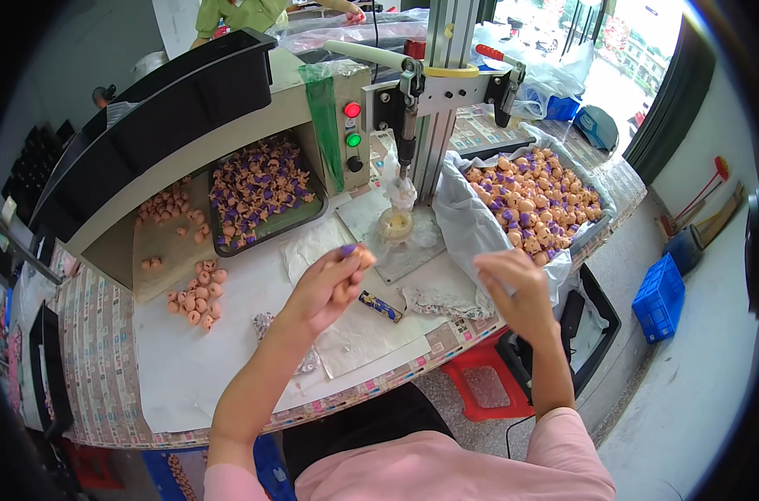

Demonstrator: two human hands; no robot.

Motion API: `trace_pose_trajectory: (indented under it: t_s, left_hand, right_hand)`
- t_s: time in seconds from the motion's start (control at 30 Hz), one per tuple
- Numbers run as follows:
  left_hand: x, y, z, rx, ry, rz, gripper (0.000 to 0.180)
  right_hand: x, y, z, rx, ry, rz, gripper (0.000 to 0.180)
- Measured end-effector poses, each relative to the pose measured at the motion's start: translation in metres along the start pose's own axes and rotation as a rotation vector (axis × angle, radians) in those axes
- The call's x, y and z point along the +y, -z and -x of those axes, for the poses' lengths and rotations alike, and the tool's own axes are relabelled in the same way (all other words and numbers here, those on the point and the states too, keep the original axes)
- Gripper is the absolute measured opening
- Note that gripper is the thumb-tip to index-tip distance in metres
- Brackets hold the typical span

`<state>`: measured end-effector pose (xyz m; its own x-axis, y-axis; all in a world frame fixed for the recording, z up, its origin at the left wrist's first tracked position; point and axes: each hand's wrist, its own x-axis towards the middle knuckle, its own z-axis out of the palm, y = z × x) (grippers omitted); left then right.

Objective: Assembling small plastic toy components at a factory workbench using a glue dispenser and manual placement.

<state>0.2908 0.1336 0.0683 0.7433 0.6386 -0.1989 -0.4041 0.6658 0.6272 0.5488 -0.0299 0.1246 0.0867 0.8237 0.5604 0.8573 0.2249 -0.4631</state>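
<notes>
In my left hand [323, 288], raised over the middle of the table, the fingers are closed on a small toy figure [363, 255] with peach and purple parts. My right hand [517, 288] hovers by the near edge of the lined bin [456, 209]. Its fingers are loosely curled with the thumb apart, and I see nothing in them. That bin is heaped with peach toy heads [538, 200] that have purple parts. Beyond my left hand stands a press [406, 134] with a wrapped tip, above a round clear fixture [395, 224] on a metal plate.
A black tray [323, 204] of peach-and-purple toy parts sits under a machine housing [104, 225]. Loose peach heads [197, 296] lie on white paper. A patterned tube-like object [380, 306] rests near my left hand. A red stool [484, 380] stands below the table; a person [246, 12] is behind.
</notes>
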Motion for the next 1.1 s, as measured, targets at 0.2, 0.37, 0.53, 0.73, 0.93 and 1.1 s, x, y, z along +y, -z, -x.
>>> trace_pose_trajectory:
  t_s: [0.2,0.37,0.53,0.73,0.93,1.1]
  left_hand:
    - [-0.024,-0.004,-0.091,0.364,-0.212,-0.657,0.026]
    - [-0.043,-0.010,-0.128,0.367,-0.718,-1.135,0.027]
    - [-0.054,0.001,-0.148,0.417,-0.718,-1.171,0.025]
    - [-0.052,-0.012,-0.136,0.336,-0.871,-1.338,0.025]
    - [-0.039,-0.023,-0.132,0.267,-0.803,-1.496,0.024]
    - [-0.041,-0.027,-0.126,0.287,-0.701,-1.305,0.025]
  right_hand:
    - [-0.031,-0.013,0.024,-0.242,0.201,-0.158,0.018]
    - [-0.034,-0.015,0.031,-0.322,0.200,-0.219,0.015]
    - [-0.024,-0.014,0.025,-0.347,0.241,-0.229,0.015]
    - [-0.020,-0.002,-0.005,-0.288,0.299,-0.274,0.011]
    - [-0.016,0.013,-0.066,-0.009,0.386,-0.214,0.017]
    - [-0.016,-0.002,-0.174,0.611,0.549,0.031,0.032]
